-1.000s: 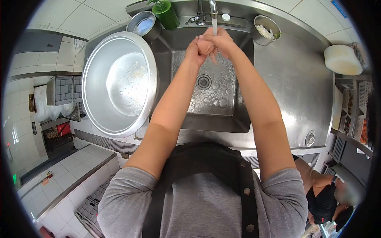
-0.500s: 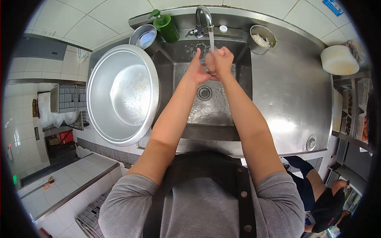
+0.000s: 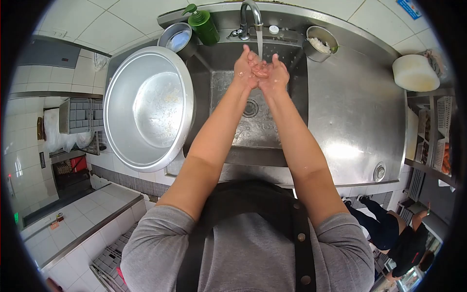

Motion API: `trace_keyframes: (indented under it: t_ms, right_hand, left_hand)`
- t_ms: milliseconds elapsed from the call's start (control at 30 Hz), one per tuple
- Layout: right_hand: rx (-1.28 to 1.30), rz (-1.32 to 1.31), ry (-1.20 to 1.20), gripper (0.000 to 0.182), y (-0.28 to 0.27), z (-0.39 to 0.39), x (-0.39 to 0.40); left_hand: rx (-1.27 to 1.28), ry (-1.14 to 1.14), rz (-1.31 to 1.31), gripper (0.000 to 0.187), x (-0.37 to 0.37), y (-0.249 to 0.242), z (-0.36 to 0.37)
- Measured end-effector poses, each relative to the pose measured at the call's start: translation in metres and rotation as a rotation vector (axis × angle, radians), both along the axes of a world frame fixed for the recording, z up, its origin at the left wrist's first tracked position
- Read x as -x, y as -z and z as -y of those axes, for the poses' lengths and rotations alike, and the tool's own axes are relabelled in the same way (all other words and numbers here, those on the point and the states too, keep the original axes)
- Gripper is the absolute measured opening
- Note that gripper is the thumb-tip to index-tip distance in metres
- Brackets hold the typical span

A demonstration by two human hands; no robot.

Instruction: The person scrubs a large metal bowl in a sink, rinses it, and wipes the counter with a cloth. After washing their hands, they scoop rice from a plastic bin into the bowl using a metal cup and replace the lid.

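Note:
My left hand (image 3: 244, 71) and my right hand (image 3: 276, 75) are side by side, palms turned up and cupped, under the running tap (image 3: 258, 20). A stream of water (image 3: 260, 45) falls between them and pools and splashes on the palms. Both hands are wet, with the fingers loosely stretched and the thumbs outward. Neither holds any object. Below them lies the steel sink (image 3: 258, 131) with its round drain (image 3: 250, 108) partly hidden by the wrists.
A large metal basin (image 3: 113, 109) leans at the sink's left. Behind it stand a metal pot (image 3: 188, 51) and a green pump bottle (image 3: 205, 29). Right of the tap are a white cap (image 3: 274, 29) and a metal container (image 3: 318, 54) with white scraps. Another person (image 3: 406, 243) stands at lower right.
My hands were rubbing together, the right one curled over the left. Now they have parted into a side-by-side cup with palms up. The other person has shifted at the lower right.

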State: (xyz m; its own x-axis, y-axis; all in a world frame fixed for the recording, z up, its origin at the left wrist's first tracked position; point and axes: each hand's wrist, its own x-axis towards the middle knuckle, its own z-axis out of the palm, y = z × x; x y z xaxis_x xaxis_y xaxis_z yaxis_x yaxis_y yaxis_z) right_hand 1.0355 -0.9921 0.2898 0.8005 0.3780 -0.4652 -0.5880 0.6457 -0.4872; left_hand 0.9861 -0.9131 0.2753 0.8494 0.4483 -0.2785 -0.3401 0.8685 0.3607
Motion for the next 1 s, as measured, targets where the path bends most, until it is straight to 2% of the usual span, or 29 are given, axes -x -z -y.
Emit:
trace_keyframes:
  t_ms: [33,67,100,133,167,200,233,267,333,367,400,433,467,533,567,633,667,700,733,767,833,867,933,967,1000]
  right_hand:
    - [-0.057,-0.141,-0.032,0.024,0.001,-0.001,-0.011]
    - [-0.113,-0.281,-0.064,0.019,0.003,-0.002,-0.019]
    - [-0.113,-0.28,-0.065,0.019,0.008,-0.003,-0.026]
    - [-0.083,-0.124,-0.095,0.017,0.013,-0.005,-0.03]
    - [-0.053,0.033,-0.125,0.019,0.016,-0.007,-0.034]
    - [-0.053,0.033,-0.128,0.019,0.014,-0.014,-0.029]
    - [0.137,0.324,-0.072,0.025,0.014,-0.024,-0.019]
    - [0.329,0.613,-0.015,0.033,0.01,-0.028,-0.012]
    - [0.353,0.672,-0.074,0.036,-0.001,-0.025,-0.014]
    - [0.374,0.733,-0.127,0.039,-0.014,-0.024,-0.016]
    - [0.412,0.755,-0.295,0.031,-0.024,-0.019,-0.022]
    - [0.415,0.746,-0.296,0.031,-0.028,-0.02,-0.02]
    - [0.283,0.64,-0.348,0.03,-0.032,-0.022,-0.017]
    - [0.109,0.426,-0.375,0.02,-0.039,-0.021,-0.007]
    - [0.114,0.424,-0.374,0.02,-0.034,-0.021,-0.003]
    - [-0.054,0.036,-0.135,0.019,-0.017,-0.018,0.005]
    - [-0.046,0.03,-0.139,0.019,-0.014,-0.011,0.008]
    - [-0.098,-0.036,-0.178,0.02,-0.01,0.0,0.011]
    - [-0.152,-0.1,-0.217,0.021,-0.007,0.008,0.01]
    - [-0.148,-0.108,-0.22,0.021,0.004,0.017,0.003]
    - [-0.33,-0.35,-0.621,0.019,0.033,0.037,-0.016]
    - [-0.323,-0.358,-0.625,0.019,0.03,0.049,-0.019]
    - [0.163,-0.115,-1.075,0.022,0.0,0.071,-0.018]
    - [0.163,-0.115,-1.08,0.022,-0.017,0.079,-0.014]
    - [0.292,0.013,-1.263,0.024,-0.034,0.09,-0.009]
  left_hand:
    - [-0.029,0.207,0.313,0.032,-0.003,0.009,-0.009]
    - [-0.027,0.207,0.311,0.032,-0.01,0.011,-0.017]
    - [-0.028,0.219,0.167,0.031,-0.019,0.007,-0.023]
    - [-0.029,0.23,0.025,0.031,-0.026,0.004,-0.028]
    - [-0.031,0.228,0.027,0.031,-0.031,-0.008,-0.028]
    - [0.045,0.139,-0.142,0.028,-0.037,-0.022,-0.028]
    - [0.122,0.05,-0.313,0.025,-0.039,-0.033,-0.026]
    - [0.125,0.049,-0.315,0.025,-0.041,-0.031,-0.023]
    - [0.201,-0.182,-0.316,0.018,-0.045,-0.026,-0.021]
    - [0.202,-0.186,-0.322,0.018,-0.044,-0.019,-0.022]
    - [0.266,-0.219,-0.25,0.016,-0.041,-0.008,-0.022]
    - [0.33,-0.249,-0.178,0.014,-0.039,0.003,-0.022]
    - [0.334,-0.248,-0.183,0.014,-0.038,0.007,-0.02]
    - [0.36,-0.469,-0.147,0.019,-0.037,0.014,-0.015]
    - [0.365,-0.466,-0.149,0.019,-0.034,0.003,-0.009]
    - [0.366,-0.5,-0.136,0.026,-0.02,-0.033,0.014]
    - [0.373,-0.505,-0.143,0.026,-0.011,-0.04,0.025]
    - [0.215,-0.496,-0.128,0.028,-0.002,-0.042,0.036]
    - [0.054,-0.484,-0.111,0.038,0.007,-0.046,0.044]
    - [0.058,-0.488,-0.119,0.038,0.018,-0.045,0.051]
    - [-0.822,-0.14,-0.073,0.044,0.041,-0.043,0.064]
    - [-1.131,-0.139,-0.089,0.038,0.049,-0.045,0.074]
    - [-1.605,-0.103,0.061,0.03,0.058,-0.064,0.093]
    - [-1.824,-0.103,0.147,0.03,0.061,-0.072,0.102]
    - [-2.042,-0.099,0.24,0.03,0.065,-0.077,0.112]
